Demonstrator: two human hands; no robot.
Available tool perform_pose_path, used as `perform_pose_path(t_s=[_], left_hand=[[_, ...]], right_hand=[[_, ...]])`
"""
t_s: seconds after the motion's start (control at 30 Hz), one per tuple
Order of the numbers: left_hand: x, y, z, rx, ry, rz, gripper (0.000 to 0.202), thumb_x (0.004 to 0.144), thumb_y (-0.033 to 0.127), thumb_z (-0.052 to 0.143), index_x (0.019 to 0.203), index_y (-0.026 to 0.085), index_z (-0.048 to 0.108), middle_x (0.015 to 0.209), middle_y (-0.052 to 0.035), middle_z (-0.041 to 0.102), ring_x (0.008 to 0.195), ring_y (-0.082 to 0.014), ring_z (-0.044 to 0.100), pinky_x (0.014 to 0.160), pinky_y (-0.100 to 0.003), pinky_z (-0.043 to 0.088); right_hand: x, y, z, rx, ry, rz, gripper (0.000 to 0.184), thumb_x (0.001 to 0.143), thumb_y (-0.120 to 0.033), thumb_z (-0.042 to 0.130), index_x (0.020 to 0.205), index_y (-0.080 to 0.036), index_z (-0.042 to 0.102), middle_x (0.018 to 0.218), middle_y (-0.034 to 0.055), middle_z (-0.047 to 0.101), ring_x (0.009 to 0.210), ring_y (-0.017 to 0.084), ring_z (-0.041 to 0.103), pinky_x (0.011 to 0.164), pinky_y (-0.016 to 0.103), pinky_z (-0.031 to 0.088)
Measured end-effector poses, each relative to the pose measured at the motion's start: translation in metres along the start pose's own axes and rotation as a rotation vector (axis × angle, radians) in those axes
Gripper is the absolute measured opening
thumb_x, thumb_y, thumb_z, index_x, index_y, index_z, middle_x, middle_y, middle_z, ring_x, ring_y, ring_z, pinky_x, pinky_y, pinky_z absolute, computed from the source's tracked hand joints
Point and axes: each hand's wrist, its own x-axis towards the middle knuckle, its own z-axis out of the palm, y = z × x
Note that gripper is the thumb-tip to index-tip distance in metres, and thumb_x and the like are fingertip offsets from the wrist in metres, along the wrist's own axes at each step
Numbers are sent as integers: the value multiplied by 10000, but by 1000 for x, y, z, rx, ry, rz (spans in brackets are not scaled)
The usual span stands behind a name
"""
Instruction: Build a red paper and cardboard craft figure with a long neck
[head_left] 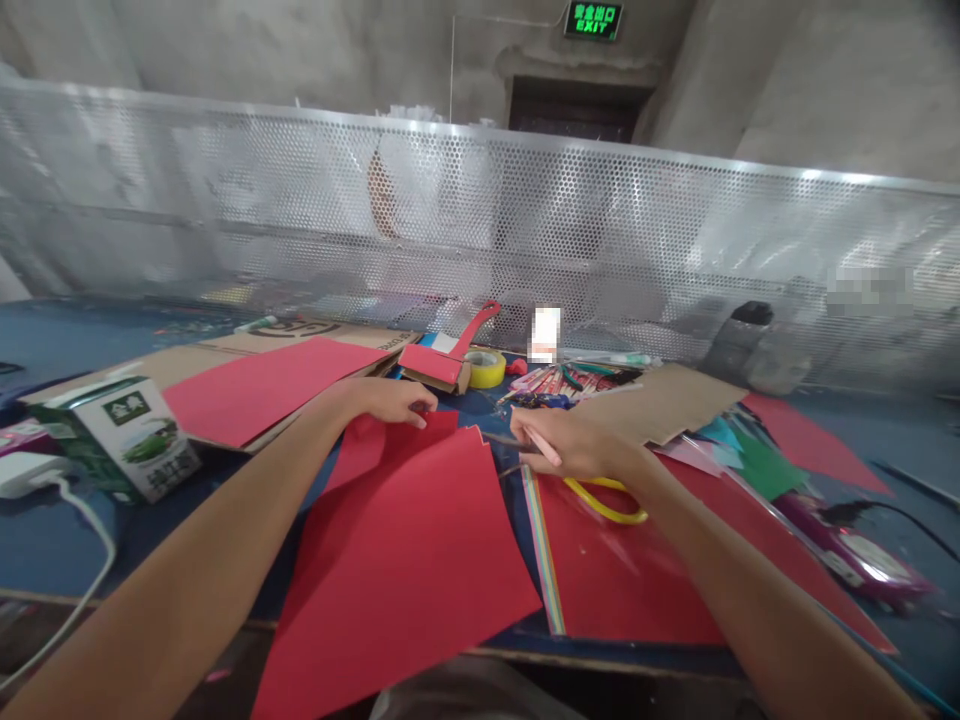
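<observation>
My left hand pinches the far edge of a large red paper sheet, which slopes toward me over the table's front edge. Its far end looks curled up, and a small notch shows at the corner by the scissors. In my right hand are scissors with a yellow handle; their dark blades point left, spread apart, close to the sheet's right edge. Whether the blades touch the paper is hard to tell. Beneath my right forearm lies a stack of red sheets with a strip of colored paper edges along its left side.
Cardboard with red paper lies at left, behind a green-and-white carton and a white charger. Yellow tape, a pile of pens and brown cardboard lie farther back. A perforated metal screen borders the table.
</observation>
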Motion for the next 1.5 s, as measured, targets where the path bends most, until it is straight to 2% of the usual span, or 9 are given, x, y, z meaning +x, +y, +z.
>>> perform_pose_path(t_s=[0.2, 0.33, 0.47, 0.63, 0.83, 1.0, 1.17, 1.4, 1.5], left_hand=[[-3, 0, -3, -37, 7, 3, 89, 878, 269, 581, 850, 188, 555, 870, -24, 616, 800, -176, 568, 716, -259, 386], [-5, 1, -8, -134, 48, 132, 198, 915, 333, 543, 795, 194, 467, 810, -8, 537, 745, -162, 514, 685, -263, 383], [-10, 2, -13, -230, 8, 152, 229, 925, 380, 545, 808, 198, 471, 828, -7, 543, 750, -161, 518, 685, -257, 403], [-13, -2, -14, -218, -88, 97, 230, 912, 405, 585, 852, 185, 550, 841, -18, 602, 767, -167, 567, 677, -243, 422], [-21, 11, -17, -566, -170, 194, 298, 957, 450, 614, 1080, 181, 651, 1068, -67, 703, 916, -196, 653, 800, -272, 494], [-25, 15, -16, -762, -185, 214, 364, 924, 462, 685, 1151, 179, 668, 1104, -82, 716, 923, -207, 667, 843, -306, 510], [-21, 6, -15, -595, -166, 173, 299, 935, 464, 635, 1069, 198, 660, 1038, -52, 703, 906, -200, 651, 795, -272, 493], [-10, -8, -9, -245, -172, 32, 254, 852, 408, 640, 821, 174, 545, 830, -13, 617, 770, -173, 568, 685, -243, 414], [-10, -12, -7, -219, -173, 20, 242, 842, 398, 632, 813, 180, 531, 827, -12, 605, 771, -172, 560, 694, -243, 405]], right_hand=[[-1, 36, 5, -187, 41, 160, 144, 846, -186, 603, 900, -218, 473, 792, 12, 584, 681, 165, 456, 632, 275, 251], [0, 54, 6, -227, 84, 254, 154, 828, -146, 606, 899, -211, 485, 759, 14, 592, 691, 177, 490, 636, 275, 246], [3, 45, -1, -118, 146, 46, 187, 817, -157, 640, 947, -205, 514, 915, 53, 653, 839, 207, 558, 736, 280, 337], [7, 26, 6, 139, -96, -239, 132, 831, -131, 588, 928, -202, 532, 962, 38, 655, 815, 174, 574, 735, 269, 384], [12, 25, 14, 122, -133, -308, 194, 750, -36, 514, 859, -197, 505, 853, 13, 613, 747, 152, 525, 699, 263, 361], [0, 21, -13, 157, -142, -297, 208, 688, -38, 529, 805, -203, 482, 814, -3, 595, 737, 153, 525, 701, 263, 385], [-20, 25, -34, 210, -355, -112, 304, 658, 44, 423, 823, -203, 490, 818, 1, 668, 749, 151, 626, 684, 246, 421], [2, 25, -2, 167, -29, -260, 331, 702, -3, 495, 958, -208, 533, 1020, 41, 661, 889, 182, 598, 815, 301, 438], [16, 20, 16, 161, -89, -367, 362, 690, 0, 483, 978, -217, 510, 1065, 55, 642, 928, 186, 579, 854, 316, 425]])
